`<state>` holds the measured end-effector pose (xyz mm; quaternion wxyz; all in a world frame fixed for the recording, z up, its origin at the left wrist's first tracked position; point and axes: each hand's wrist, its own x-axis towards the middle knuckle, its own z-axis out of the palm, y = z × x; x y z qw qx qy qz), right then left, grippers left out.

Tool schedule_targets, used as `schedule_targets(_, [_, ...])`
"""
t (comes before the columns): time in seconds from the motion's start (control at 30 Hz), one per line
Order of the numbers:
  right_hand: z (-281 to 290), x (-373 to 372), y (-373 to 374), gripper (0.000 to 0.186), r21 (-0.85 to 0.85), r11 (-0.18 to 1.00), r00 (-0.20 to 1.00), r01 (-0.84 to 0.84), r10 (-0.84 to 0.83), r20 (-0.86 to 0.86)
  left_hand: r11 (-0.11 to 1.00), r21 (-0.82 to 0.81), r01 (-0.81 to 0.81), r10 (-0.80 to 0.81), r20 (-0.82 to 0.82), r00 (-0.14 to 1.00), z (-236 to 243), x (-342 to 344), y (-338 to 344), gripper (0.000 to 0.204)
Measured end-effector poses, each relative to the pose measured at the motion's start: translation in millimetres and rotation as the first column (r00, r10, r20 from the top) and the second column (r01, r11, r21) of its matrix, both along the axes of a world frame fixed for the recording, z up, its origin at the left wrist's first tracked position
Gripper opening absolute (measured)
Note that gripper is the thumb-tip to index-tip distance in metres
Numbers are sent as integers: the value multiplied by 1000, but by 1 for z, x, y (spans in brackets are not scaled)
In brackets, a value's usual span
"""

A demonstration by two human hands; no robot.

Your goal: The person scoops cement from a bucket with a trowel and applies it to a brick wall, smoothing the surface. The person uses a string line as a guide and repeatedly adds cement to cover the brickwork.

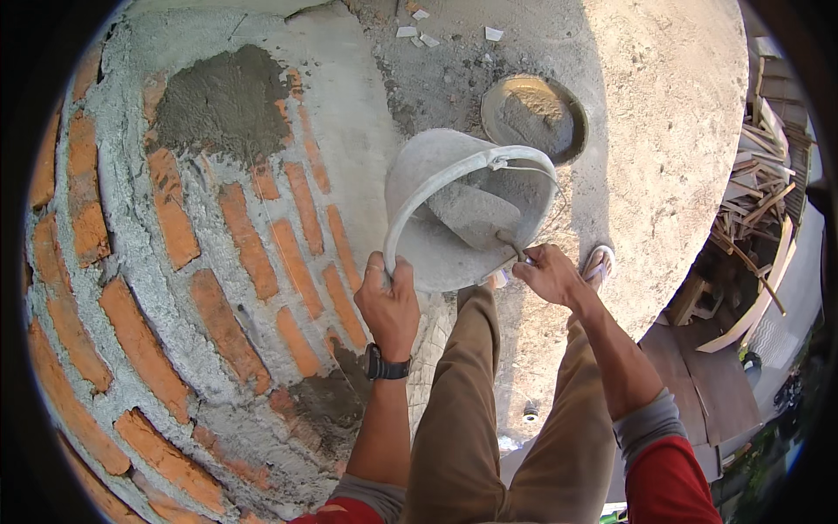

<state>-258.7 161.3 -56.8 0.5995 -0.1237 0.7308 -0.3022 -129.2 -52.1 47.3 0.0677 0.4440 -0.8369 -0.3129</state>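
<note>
A grey, cement-coated bucket [417,168] is tilted in front of me, its mouth facing up toward me. My left hand [388,304] is closed on its rim at the near left side. My right hand [550,272] is closed around the handle of a trowel [476,217], whose mortar-grey blade lies inside the bucket. Some grey mortar shows behind the blade; the bucket's bottom is partly hidden. To the left stands a brick wall [236,240], carrying a dark patch of wet mortar [223,105] near its top.
Beyond the bucket, a round basin [583,131] holding grey mortar rests on the sandy ground [672,113]. White broken chips [493,34] lie at the far end. Scrap timber [758,188] is heaped at the right, above brown boards [698,384].
</note>
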Motion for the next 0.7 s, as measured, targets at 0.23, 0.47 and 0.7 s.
schedule_targets(0.23, [37, 0, -8, 41, 10, 998, 996, 70, -70, 60, 979, 67, -193, 195, -28, 980, -26, 19, -26, 29])
schedule_targets(0.47, [138, -46, -62, 15, -306, 378, 486, 874, -688, 540, 869, 278, -409, 365, 200, 909, -38, 67, -14, 37])
schedule_targets(0.7, [125, -77, -236, 14, -593, 0, -79, 806, -991, -107, 936, 232, -265, 231, 165, 959, -30, 109, 12, 37])
